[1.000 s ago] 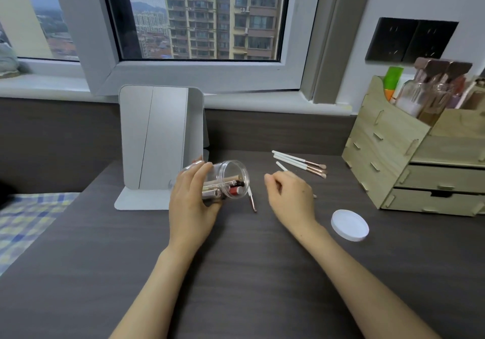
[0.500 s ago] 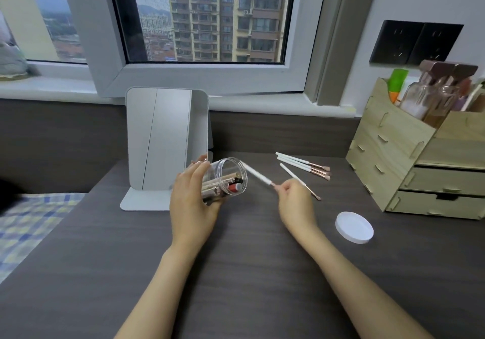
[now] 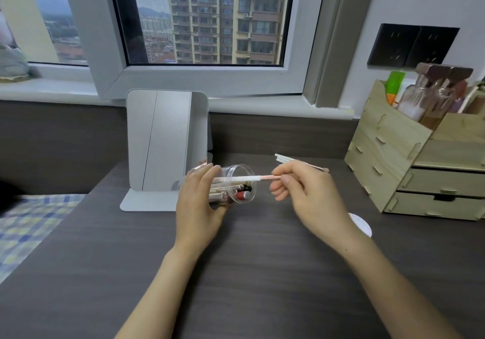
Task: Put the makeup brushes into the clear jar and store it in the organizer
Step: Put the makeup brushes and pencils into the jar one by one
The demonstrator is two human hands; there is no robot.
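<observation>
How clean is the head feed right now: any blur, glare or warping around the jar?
Head view: soft, even daylight from the window, with no harsh shadows on the desk. Wide-angle warping bends the window frame and tilts the organizer. The right hand and the brush look slightly soft. The clear jar in the left hand shows only faint reflections, so its contents stay readable.

Place: a home bedroom, at a dressing desk point(image 3: 262, 273).
Landmark: standing mirror point(image 3: 168, 141) on the desk.
Behind it: window point(image 3: 204, 18) onto apartment towers.
To its right: wooden cosmetics organizer point(image 3: 409, 160).
To its left: checked bedding point(image 3: 29, 223).
</observation>
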